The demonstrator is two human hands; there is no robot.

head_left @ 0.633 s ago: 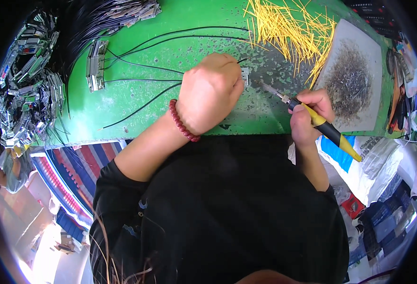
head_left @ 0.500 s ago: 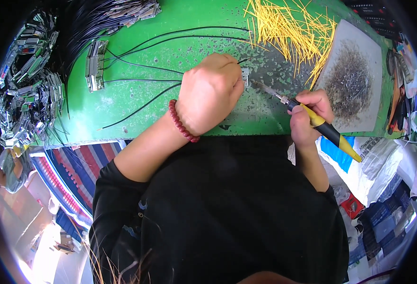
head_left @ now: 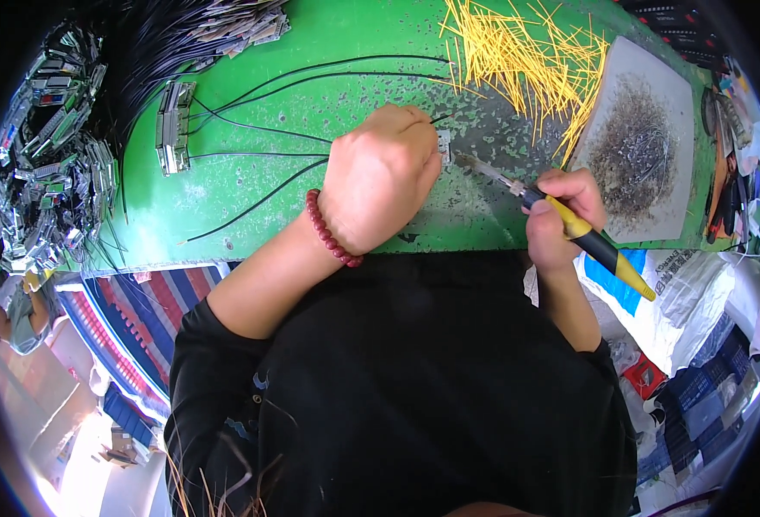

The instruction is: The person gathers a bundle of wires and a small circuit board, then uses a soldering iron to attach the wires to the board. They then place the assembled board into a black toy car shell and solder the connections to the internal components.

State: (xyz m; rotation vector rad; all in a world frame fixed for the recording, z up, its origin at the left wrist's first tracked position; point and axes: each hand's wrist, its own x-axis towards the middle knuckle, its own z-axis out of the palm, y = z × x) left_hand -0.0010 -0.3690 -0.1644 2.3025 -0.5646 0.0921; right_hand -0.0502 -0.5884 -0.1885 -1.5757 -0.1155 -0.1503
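wires (head_left: 311, 138) left of left hand (head_left: 380, 177) | soldering iron (head_left: 570, 228) right

Soldering iron (head_left: 582, 237), yellow-black handle, metal tip aimed left, nearly touching small grey connector (head_left: 445, 146) on green mat, w/ thin black wire (head_left: 442, 118) leading from the connector's top.

A loose heap of thin yellow wire pieces (head_left: 518, 60) lies at the far side of the green counter (head_left: 251, 185), beside a grey square tray of dark metal scraps (head_left: 643, 146) on the right. Piles of shiny metal connector parts (head_left: 48, 164) crowd the left edge.
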